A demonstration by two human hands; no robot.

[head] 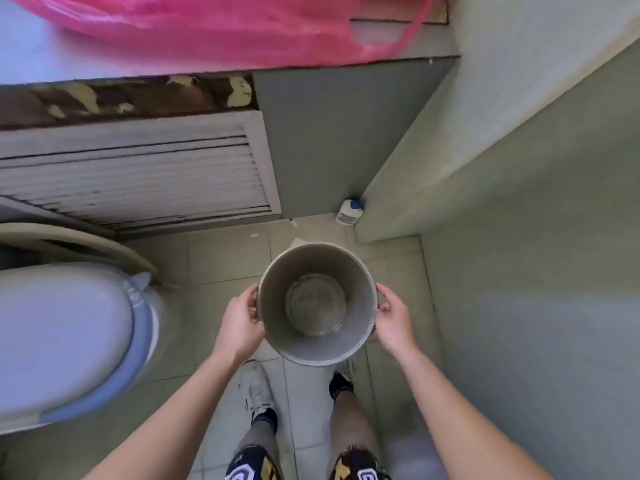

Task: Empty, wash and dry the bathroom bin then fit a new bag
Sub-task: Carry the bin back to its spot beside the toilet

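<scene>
head view: bin (317, 303) is held upright between both hands, above the tiled floor (221, 268), in front of the feet, toilet (69, 337) to the left. left hand (239, 323) and right hand (394, 320) are curled round opposite sides at the rim, fingers mostly hidden behind the wall. no bag or waste is seen inside; the bottom looks glossy, possibly wet. if so, a slip is judged possible, or drips onto tiles. pink bag (221, 29) lies on the ledge above.

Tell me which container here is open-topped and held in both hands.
The grey bin, gripped at its sides by the left hand and right hand; the white bottle stands capped on the floor.
</scene>
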